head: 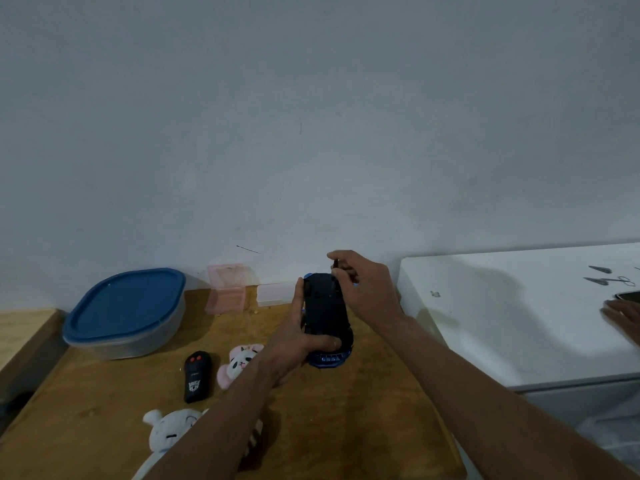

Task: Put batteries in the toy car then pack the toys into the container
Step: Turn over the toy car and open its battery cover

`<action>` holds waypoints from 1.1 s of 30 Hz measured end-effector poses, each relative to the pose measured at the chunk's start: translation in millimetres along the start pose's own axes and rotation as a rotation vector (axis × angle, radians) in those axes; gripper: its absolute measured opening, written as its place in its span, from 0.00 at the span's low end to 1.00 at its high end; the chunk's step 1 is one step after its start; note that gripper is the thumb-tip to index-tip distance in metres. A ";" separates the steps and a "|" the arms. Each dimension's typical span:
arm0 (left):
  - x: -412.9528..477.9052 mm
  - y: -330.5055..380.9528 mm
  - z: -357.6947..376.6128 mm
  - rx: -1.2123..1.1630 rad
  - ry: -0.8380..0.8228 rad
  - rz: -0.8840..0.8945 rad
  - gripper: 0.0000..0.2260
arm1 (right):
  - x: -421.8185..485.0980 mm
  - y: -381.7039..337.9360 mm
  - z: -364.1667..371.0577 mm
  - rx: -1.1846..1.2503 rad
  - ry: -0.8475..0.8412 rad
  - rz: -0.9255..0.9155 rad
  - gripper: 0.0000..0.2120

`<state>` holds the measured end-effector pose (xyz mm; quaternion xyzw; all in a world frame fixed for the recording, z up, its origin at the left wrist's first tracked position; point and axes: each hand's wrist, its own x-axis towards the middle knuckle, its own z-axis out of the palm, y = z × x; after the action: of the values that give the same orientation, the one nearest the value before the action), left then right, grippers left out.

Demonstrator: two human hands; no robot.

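Observation:
My left hand [298,337] grips a blue toy car [325,317], held up with its black underside facing me and its nose down near the wooden table [346,427]. Above the car's upper end, my right hand [363,289] pinches a small dark piece [335,263]; what it is I cannot tell. A clear container with a blue lid [126,311] stands shut at the back left. A black remote [196,377] lies in front of it. A pink and white plush [240,363] lies beside the remote, and a white plush [173,434] nearer me is partly hidden by my left arm.
A pink clear plastic case [227,289] and a small white box [275,294] lean at the wall behind the car. To the right stands a white surface [502,323] with scissors [611,280] and another person's hand [623,318] at its far edge.

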<state>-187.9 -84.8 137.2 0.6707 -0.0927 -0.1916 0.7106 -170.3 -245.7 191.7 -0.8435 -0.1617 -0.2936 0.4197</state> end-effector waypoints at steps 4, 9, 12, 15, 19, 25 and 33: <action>-2.6 2.8 1.3 -0.005 0.002 -0.002 0.56 | 1.9 0.0 0.3 -0.009 0.017 0.020 0.08; -4.8 3.2 2.2 0.002 0.009 -0.006 0.56 | 0.9 0.0 2.4 0.029 -0.006 0.039 0.08; -3.9 2.4 1.7 0.001 0.015 -0.010 0.56 | 1.4 -1.2 3.8 0.008 0.013 0.035 0.08; -2.8 1.3 1.8 0.002 0.012 -0.020 0.58 | -1.7 -2.1 4.3 0.032 -0.013 0.042 0.11; -2.4 -1.4 1.2 -0.006 0.010 -0.028 0.58 | -3.2 -2.0 4.9 -0.013 0.000 0.018 0.10; -2.3 -1.3 0.9 0.000 -0.002 -0.028 0.59 | -4.0 -1.4 3.5 -0.032 -0.001 0.034 0.11; -4.4 -2.2 3.5 0.026 0.011 -0.030 0.57 | -6.1 1.3 -0.2 -0.039 0.002 0.031 0.10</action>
<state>-193.6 -86.4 135.9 0.6820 -0.0812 -0.1972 0.6995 -174.5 -246.7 187.2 -0.8537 -0.1426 -0.2910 0.4077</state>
